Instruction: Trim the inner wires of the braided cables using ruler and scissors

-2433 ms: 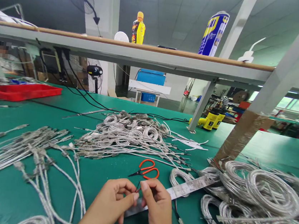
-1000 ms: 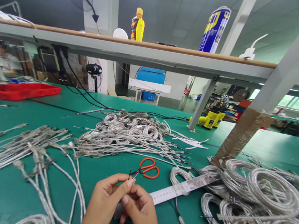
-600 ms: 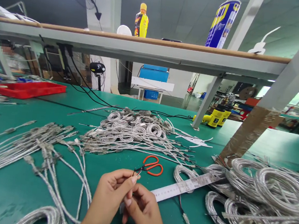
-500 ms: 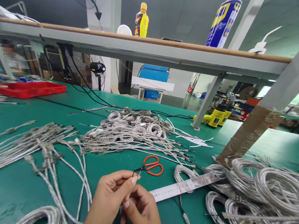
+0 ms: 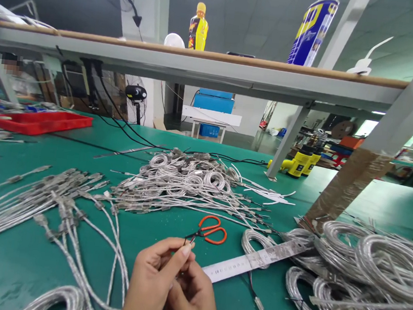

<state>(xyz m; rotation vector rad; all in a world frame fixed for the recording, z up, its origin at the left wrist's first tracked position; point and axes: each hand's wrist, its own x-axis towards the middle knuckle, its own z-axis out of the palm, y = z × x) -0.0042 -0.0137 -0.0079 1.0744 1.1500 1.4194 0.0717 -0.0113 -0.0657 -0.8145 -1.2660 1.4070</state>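
Observation:
My left hand is closed in a pinch, thumb against forefinger, with the tips of thin wires poking out above the thumb. Pressed close beside it, my right hand has its fingers curled in; what they hold is hidden. Just beyond the fingertips lie scissors with orange handles, their blades partly behind the hands. A steel ruler runs from my right hand towards the coiled cables on the right. A cable with stripped wire ends rests to the right of my hands.
Clear-jacketed cables are heaped in the middle, bundled at left and coiled at right. A red tray stands back left. A shelf spans the bench, its post rising on the right. A person is at far left.
My right hand has drawn in closer to my left, its fingers now tucked more behind the left thumb. The view has shifted very slightly; the scissors and cables stay put.

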